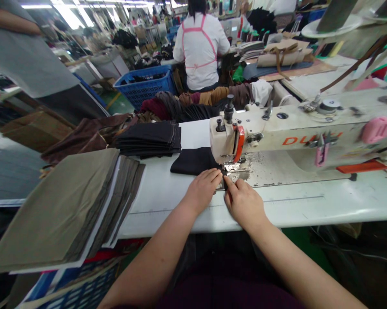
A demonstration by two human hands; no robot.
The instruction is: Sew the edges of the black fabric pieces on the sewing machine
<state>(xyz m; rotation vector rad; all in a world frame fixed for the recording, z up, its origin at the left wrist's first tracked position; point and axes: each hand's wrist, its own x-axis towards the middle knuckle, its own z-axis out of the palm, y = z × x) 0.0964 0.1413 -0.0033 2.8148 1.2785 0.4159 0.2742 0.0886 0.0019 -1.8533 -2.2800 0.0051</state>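
A black fabric piece (193, 161) lies on the white sewing table (167, 193), running under the presser foot of a cream sewing machine (277, 128). My left hand (201, 189) lies flat on the near edge of the fabric, fingers stretched toward the needle. My right hand (245, 204) sits just right of it, fingers curled, index finger pressing the fabric's edge by the presser foot.
A stack of dark cut pieces (150, 139) lies at the back left of the table. Olive and grey fabric panels (61, 210) pile at the left. Brown cloth heaps (83, 135) lie behind. A person in white (199, 47) works ahead beside a blue crate (146, 83).
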